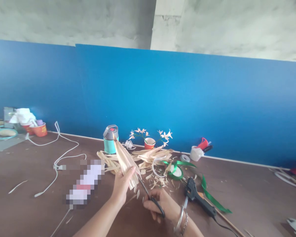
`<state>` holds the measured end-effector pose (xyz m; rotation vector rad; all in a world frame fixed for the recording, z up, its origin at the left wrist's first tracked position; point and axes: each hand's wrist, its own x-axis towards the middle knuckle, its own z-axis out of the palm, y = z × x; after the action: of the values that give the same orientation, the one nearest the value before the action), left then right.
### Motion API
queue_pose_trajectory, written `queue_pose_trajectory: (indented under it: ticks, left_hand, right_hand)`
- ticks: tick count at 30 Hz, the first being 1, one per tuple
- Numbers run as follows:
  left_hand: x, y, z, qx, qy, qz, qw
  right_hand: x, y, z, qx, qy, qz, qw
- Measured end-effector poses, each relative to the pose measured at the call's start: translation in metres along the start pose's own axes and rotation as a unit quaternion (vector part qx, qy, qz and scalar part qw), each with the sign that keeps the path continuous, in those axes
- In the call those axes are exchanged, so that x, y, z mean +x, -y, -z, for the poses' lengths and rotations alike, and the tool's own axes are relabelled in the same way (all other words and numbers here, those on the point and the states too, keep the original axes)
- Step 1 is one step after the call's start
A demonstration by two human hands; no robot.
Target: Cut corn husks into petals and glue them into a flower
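Observation:
A dried corn husk (126, 159) is pinched in my left hand (122, 184), its tapered tip pointing up and away. My right hand (161, 204) grips a pair of dark-handled scissors (156, 203), and their blades reach the husk's lower right edge. Whether the blades are parted cannot be made out. Behind the held piece lies a heap of more husks (154, 157). Small husk scraps (158, 181) are scattered on the table just beyond my right hand.
A black glue gun (199, 197) lies right of my right hand, near green ribbon (213, 199). A teal bottle (110, 141), a paper cup (149, 143) with husk-like flowers, and a white cup (196, 153) line the blue partition (148, 89). White cables (56, 161) run across the left.

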<state>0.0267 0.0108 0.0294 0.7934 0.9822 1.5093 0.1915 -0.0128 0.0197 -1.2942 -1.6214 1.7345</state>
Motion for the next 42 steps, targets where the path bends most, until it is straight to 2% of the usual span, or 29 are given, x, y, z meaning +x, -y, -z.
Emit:
queue_pose_trajectory:
  ticks: [8, 25, 42]
  left_hand:
    - [-0.0064, 0.0005, -0.0059, -0.062, -0.033, 0.025, 0.997]
    - [-0.0081, -0.0005, -0.0069, -0.069, -0.002, 0.026, 0.997]
    - [-0.0078, -0.0017, -0.0077, -0.062, -0.009, 0.028, 0.998]
  right_hand:
    - [-0.0021, 0.0038, -0.0083, 0.033, -0.013, 0.009, 0.999]
    - [-0.0009, 0.0017, -0.0056, 0.031, -0.015, 0.008, 0.999]
    - [-0.0015, 0.0004, -0.0042, 0.043, -0.015, 0.008, 0.999]
